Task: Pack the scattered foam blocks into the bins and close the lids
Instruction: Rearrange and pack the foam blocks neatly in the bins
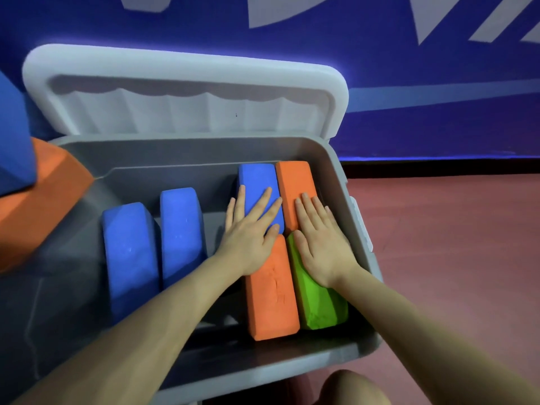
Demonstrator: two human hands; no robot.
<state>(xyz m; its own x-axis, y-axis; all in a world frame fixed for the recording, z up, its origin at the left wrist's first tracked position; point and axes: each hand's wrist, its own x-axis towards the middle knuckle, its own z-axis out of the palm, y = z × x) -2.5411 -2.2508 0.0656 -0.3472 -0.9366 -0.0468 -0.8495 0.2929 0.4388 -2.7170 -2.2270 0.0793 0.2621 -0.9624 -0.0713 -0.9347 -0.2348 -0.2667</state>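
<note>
A grey plastic bin (355, 350) stands open in front of me, its pale lid (187, 92) tipped up at the back. Inside, on the right, lie a blue block (255, 178), two orange blocks (295, 178) (273, 290) and a green block (320, 305), packed side by side. Two blue blocks (130, 255) (181, 229) stand on edge at the left of the bin. My left hand (251, 235) presses flat on the blue block and the near orange one. My right hand (321, 241) presses flat on the far orange block and the green one.
Outside the bin's left rim a blue block (13, 141) and an orange block (38, 206) lean close to the camera. Red floor (453, 244) stretches to the right. A blue wall (423, 118) rises behind the bin. My knee (355, 388) shows at the bottom.
</note>
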